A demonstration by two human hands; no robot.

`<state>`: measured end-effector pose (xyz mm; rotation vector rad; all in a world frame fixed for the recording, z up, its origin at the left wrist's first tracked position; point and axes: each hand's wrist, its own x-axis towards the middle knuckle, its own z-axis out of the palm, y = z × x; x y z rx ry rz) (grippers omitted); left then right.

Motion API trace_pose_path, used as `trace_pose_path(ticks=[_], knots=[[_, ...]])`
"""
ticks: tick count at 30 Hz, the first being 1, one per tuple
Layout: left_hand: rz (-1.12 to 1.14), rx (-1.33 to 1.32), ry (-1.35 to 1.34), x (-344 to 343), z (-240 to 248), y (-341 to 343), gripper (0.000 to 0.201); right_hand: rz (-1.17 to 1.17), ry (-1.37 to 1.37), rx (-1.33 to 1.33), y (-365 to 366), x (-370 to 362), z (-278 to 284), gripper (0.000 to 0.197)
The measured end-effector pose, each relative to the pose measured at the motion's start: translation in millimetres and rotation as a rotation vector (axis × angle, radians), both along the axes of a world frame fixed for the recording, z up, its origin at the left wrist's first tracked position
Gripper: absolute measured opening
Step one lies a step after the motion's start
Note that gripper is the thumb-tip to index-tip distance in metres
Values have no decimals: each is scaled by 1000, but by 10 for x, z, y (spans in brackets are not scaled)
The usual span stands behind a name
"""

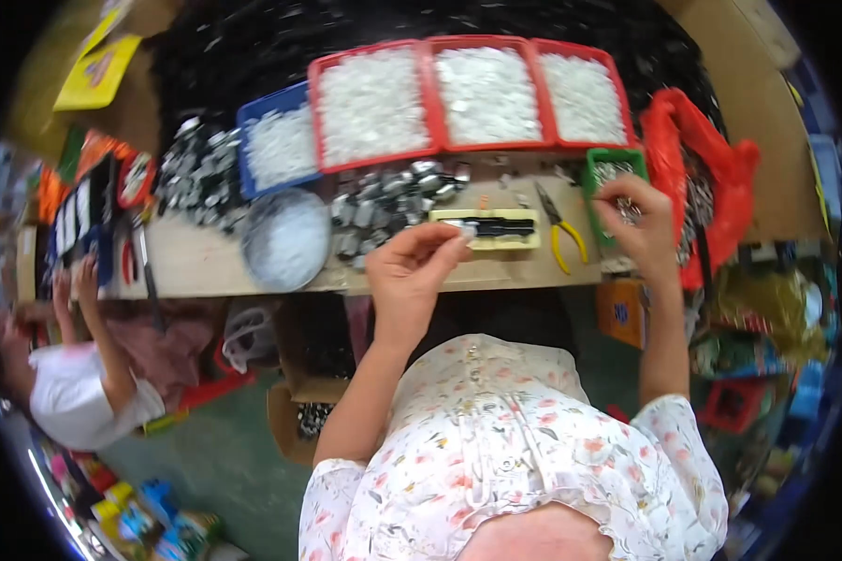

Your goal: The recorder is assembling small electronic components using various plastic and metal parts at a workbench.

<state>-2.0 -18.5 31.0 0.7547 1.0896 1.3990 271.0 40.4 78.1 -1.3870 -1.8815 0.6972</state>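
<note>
My left hand point(407, 276) pinches a small white plastic piece point(467, 227) between thumb and fingertips. It is at the left end of a cream-coloured block point(505, 244) with a black part point(510, 226) lying along it. My right hand point(644, 229) is over the front of a green bin point(614, 155) of small metal parts. Its thumb and fingers are drawn together; whatever they hold is too small to make out. Between my hands lie pliers with yellow handles point(559, 245), jaws pointing away from me.
Red trays point(430, 98) and a blue tray point(245, 140) of white pieces line the back. Shiny metal pieces point(384, 201) are heaped near a round metal bowl point(246, 245). A red plastic bag point(734, 201) stands right. Another person point(94, 383) works at the left.
</note>
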Motion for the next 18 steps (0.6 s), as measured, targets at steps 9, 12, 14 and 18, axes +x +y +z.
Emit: trace_pose_path(ticks=[9, 12, 14, 18], knots=[[-86, 56, 86, 312, -151, 103, 12, 157, 306, -149, -236, -636, -231, 9], [-66, 50, 126, 343, -138, 71, 14, 142, 328, -166, -237, -645, -292, 10], [-55, 81, 171, 353, -146, 72, 15, 139, 334, -165, -227, -645, -326, 10], [-68, 105, 270, 342, -168, 84, 15, 121, 320, -205, -219, -660, -349, 10]])
